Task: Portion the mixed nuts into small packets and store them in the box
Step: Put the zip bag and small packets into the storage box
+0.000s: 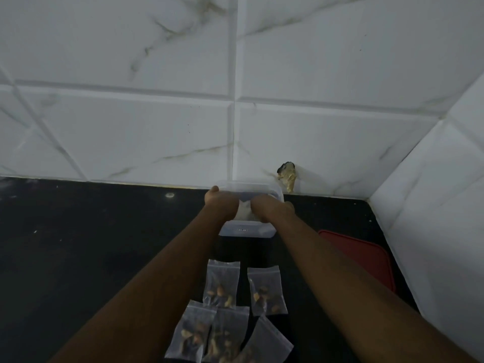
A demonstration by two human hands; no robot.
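Counter [91,244], black and speckled, ran along the left under the white tiled wall. The left hand [220,203] reached out over the near-left corner of the clear box [246,231], thumb up against the rim. Its fingers were hidden past the knuckles, so I could not tell how they lay. Between the two hands a pale, crumpled thing [245,209] showed, too blurred to name. The right hand [272,208] was over the box's right side, its fingers likewise out of sight.

Five filled packets were not yet stored. They lay on the counter well short of the box, toward the person and between the forearms: three low ones [192,331] [226,334] [264,344] overlapping, and two higher ones [222,286] [265,290] side by side. Their long axes ran roughly away from the person, sealed ends toward the box. A red lid [364,258] lay flat to the far right.

The next packet probably called for a hand to draw back toward the body. The left forearm passed closest to the leftmost packet, the right to the rightmost.
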